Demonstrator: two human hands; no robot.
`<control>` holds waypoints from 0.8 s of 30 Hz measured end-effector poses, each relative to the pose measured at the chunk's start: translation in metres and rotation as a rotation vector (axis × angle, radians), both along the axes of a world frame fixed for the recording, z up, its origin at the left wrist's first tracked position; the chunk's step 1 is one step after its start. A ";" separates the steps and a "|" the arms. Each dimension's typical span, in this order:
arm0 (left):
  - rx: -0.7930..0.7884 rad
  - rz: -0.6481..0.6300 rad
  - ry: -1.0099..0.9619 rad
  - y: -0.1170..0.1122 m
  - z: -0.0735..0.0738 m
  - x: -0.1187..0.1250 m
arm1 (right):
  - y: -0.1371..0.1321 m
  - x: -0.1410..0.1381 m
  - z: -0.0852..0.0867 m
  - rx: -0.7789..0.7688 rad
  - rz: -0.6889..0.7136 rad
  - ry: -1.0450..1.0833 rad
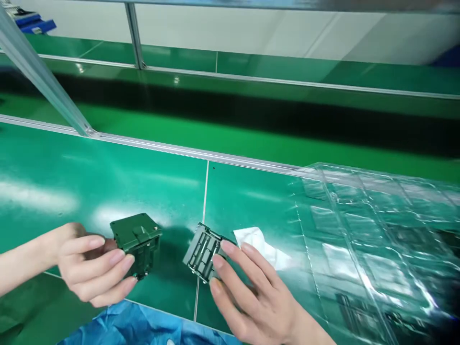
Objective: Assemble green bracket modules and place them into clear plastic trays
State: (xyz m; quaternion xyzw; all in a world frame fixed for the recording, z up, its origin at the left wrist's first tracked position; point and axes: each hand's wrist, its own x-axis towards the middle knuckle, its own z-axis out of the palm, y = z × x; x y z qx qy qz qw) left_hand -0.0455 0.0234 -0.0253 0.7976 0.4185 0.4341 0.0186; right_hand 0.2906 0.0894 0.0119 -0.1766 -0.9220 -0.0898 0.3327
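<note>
The left hand (94, 270) has its thumb and fingers clamped on the left side of a dark green box-shaped housing (138, 235), raised in front of the person, over the near part of the green table (172, 191). The housing's broad flat panel faces up, tilted toward the viewer, with a small raised detail near its near edge; below it, a darker side with recesses and small bright spots faces down and to the right. Which side of this squat block is longest is hard to tell. Just to the right, the right hand (260, 297) pinches a ribbed dark green part (203, 251) between thumb and fingertips, which cover its right end. Its grooved face points up toward the viewer, the parallel grey-green bars and slots slanting from lower left to upper right; its full long axis is hidden. The two pieces are apart. A white scrap (257, 239) lies beyond the right fingers, near a clear plastic tray (345, 235).
</note>
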 end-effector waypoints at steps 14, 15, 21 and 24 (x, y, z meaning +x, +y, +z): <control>-0.978 0.330 -1.948 0.048 0.026 0.084 | 0.000 -0.085 -0.059 -1.992 0.009 1.594; -1.027 0.349 -2.137 0.048 0.025 0.090 | 0.003 -0.093 -0.057 -2.067 0.013 1.688; -1.093 0.400 -2.378 0.044 0.025 0.101 | 0.008 -0.116 -0.049 -2.215 0.035 1.865; -1.090 0.360 -2.344 0.044 0.023 0.103 | 0.002 -0.117 -0.048 -2.154 0.011 1.812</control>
